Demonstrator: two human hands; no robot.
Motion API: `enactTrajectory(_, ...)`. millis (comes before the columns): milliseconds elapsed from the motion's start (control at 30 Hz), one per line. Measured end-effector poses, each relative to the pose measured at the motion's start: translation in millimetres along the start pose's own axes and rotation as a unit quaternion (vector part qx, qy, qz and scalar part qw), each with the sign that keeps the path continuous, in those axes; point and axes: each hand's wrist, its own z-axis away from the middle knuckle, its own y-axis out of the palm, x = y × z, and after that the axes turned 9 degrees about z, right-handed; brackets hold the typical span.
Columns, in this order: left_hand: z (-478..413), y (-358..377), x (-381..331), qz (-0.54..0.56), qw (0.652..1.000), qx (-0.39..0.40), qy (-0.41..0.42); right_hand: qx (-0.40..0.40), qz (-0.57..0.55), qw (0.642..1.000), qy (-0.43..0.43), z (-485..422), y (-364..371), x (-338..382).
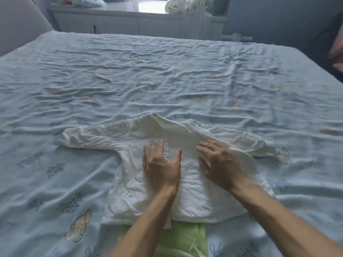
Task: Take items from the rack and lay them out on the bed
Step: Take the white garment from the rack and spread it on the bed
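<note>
A white long-sleeved top (141, 182) is lying spread out on the near part of the bed (167, 75), sleeves reaching out to either side, its hem overlapping a green garment (187, 238) at the bed's near edge. Both hands are resting flat and open on its chest, gripping nothing: the left hand (163, 167) beside the centre placket, the right hand (220, 164) just right of it.
</note>
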Motion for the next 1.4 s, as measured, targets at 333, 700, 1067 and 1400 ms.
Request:
enactTrajectory(333,-18,-18,19,-0.027,0.992,-0.042,0.115,0.058,0.031,0.998,-0.011,5,32,10)
enactTrajectory(700,-166,-198,76,-0.101,0.945,0.096,0.296,0.089,0.013,0.996,0.005,-28,11,5)
enactTrajectory(1067,-186,-206,145,-0.261,0.91,0.267,0.182,0.189,-0.057,0.98,0.033,-38,20,11)
enactTrajectory(1400,-176,-270,-45,-0.232,0.894,0.305,0.23,0.157,-0.079,0.983,0.046,-93,-156,37)
